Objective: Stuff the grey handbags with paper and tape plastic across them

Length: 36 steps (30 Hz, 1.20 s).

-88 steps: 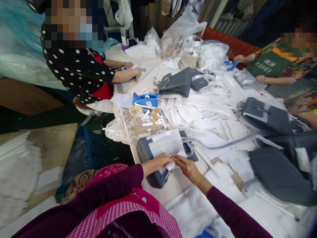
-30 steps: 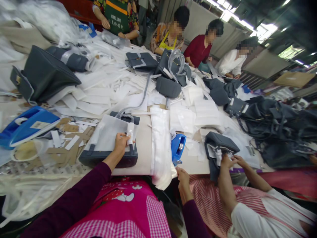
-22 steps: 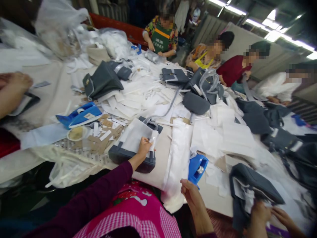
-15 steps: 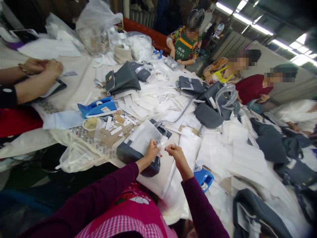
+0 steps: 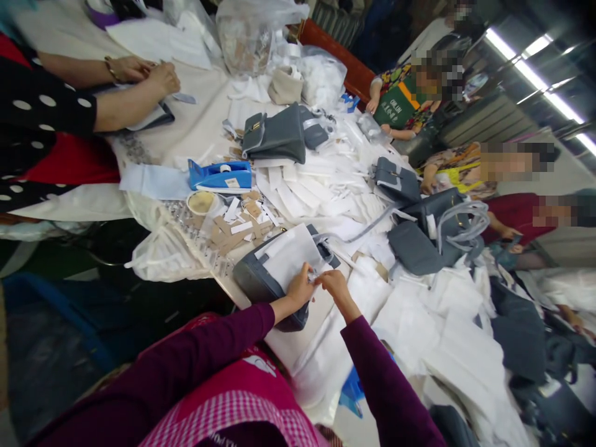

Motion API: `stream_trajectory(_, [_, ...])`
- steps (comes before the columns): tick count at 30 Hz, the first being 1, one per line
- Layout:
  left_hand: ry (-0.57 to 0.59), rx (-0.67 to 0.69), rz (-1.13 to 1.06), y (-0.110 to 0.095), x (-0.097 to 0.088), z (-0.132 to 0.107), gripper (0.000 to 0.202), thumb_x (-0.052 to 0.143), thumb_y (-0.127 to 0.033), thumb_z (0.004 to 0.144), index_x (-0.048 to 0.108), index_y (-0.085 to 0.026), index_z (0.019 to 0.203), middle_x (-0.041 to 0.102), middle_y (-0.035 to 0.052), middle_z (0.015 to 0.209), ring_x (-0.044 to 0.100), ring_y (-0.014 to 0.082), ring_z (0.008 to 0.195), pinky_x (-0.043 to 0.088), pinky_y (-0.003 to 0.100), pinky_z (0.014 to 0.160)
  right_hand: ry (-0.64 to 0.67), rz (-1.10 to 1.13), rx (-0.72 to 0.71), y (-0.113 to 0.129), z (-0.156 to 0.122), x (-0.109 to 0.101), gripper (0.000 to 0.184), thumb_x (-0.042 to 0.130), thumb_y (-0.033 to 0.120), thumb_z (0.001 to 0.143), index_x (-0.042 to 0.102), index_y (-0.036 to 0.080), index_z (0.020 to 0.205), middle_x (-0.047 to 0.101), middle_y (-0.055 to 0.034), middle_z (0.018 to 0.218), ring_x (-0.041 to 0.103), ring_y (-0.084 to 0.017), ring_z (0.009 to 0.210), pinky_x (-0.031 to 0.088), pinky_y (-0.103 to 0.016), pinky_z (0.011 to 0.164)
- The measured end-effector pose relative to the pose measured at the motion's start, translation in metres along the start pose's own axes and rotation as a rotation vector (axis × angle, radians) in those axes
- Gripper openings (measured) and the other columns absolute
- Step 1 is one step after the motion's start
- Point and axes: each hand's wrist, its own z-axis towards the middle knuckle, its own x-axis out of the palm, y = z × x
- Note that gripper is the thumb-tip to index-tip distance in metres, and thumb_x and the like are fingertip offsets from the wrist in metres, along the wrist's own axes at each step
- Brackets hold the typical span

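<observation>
A dark grey handbag (image 5: pixel 251 277) lies at the table's near edge, with a white sheet (image 5: pixel 285 253) over its upper face. Above the bag's right part, my left hand (image 5: pixel 299 289) is closed in a pinch on a small, shiny, pale piece. My right hand (image 5: pixel 335 285) meets it from the right, thumb and fingertips pressed together at the same spot. What exactly the fingertips grip is too small to make out. A grey strap (image 5: pixel 358 225) runs from beyond the bag toward the right.
Left of the bag are a blue tool (image 5: pixel 221 176), a cup of yellowish paste (image 5: pixel 201 202) and cardboard scraps (image 5: pixel 230 231). More grey bags (image 5: pixel 274 133) and white sheets (image 5: pixel 321 192) cover the table. A co-worker's hands (image 5: pixel 149 74) work at the left; other people sit opposite.
My hands have come together, the right fingertips now touching the left ones. The view has swung, so the table and co-workers appear shifted to the right. The bag stays in place.
</observation>
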Motion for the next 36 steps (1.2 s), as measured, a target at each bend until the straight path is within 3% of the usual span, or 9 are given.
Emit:
stream_trajectory(4, [-0.001,0.013,0.052,-0.002,0.0,0.0,0.019,0.061,-0.025,0.083,0.045,-0.021,0.094,0.05,-0.0074,0.059,0.049,0.0072,0.034,0.03,0.016,0.033,0.033,-0.05,0.04,0.003,-0.001,-0.002,0.014,0.061,0.024,0.06,0.062,0.019,0.046,0.055,0.0001,0.044,0.052,-0.014,0.049,0.037,-0.024,0.052])
stream_trajectory(15, [-0.009,0.029,0.064,-0.001,0.002,0.001,0.023,0.056,-0.023,0.085,0.04,-0.022,0.103,0.053,-0.0061,0.066,0.051,0.0076,0.034,0.032,0.016,0.033,-0.056,-0.197,0.07,0.019,-0.011,-0.002,0.018,0.061,0.032,0.067,0.065,0.02,0.055,0.062,-0.004,0.057,0.054,-0.015,0.058,0.03,-0.025,0.053])
stream_trajectory(21, [-0.004,0.033,0.034,0.008,0.004,0.007,0.017,0.061,-0.025,0.081,0.045,-0.02,0.084,0.056,-0.0022,0.073,0.053,0.0076,0.04,0.035,0.016,0.034,-0.056,-0.2,0.063,0.013,-0.014,-0.007,0.026,0.066,0.04,0.07,0.064,0.02,0.054,0.063,-0.0068,0.059,0.058,-0.019,0.063,0.031,-0.027,0.055])
stream_trajectory(27, [0.026,0.015,-0.036,0.012,0.004,0.01,0.018,0.065,-0.022,0.075,0.048,-0.019,0.081,0.057,-0.0028,0.073,0.054,0.0076,0.043,0.039,0.015,0.035,0.034,-0.043,-0.013,-0.02,-0.019,-0.017,0.006,0.067,0.016,0.063,0.066,0.019,0.057,0.064,-0.0007,0.06,0.059,-0.015,0.061,0.037,-0.024,0.058])
stream_trajectory(31, [0.041,-0.012,-0.102,0.014,0.004,0.011,0.019,0.064,-0.022,0.074,0.048,-0.019,0.083,0.055,-0.0036,0.073,0.055,0.0082,0.042,0.043,0.017,0.035,0.032,0.085,-0.043,-0.034,-0.013,-0.009,0.017,0.059,0.007,0.06,0.067,0.018,0.071,0.061,0.0026,0.057,0.055,-0.013,0.057,0.038,-0.023,0.057])
stream_trajectory(36, [0.096,-0.015,-0.183,0.016,0.005,0.013,0.019,0.062,-0.024,0.073,0.049,-0.018,0.087,0.057,-0.001,0.078,0.058,0.0103,0.046,0.05,0.022,0.038,-0.002,0.233,-0.045,-0.038,-0.001,0.009,0.019,0.056,0.009,0.058,0.062,0.018,0.074,0.06,0.0027,0.059,0.055,-0.013,0.057,0.039,-0.023,0.057])
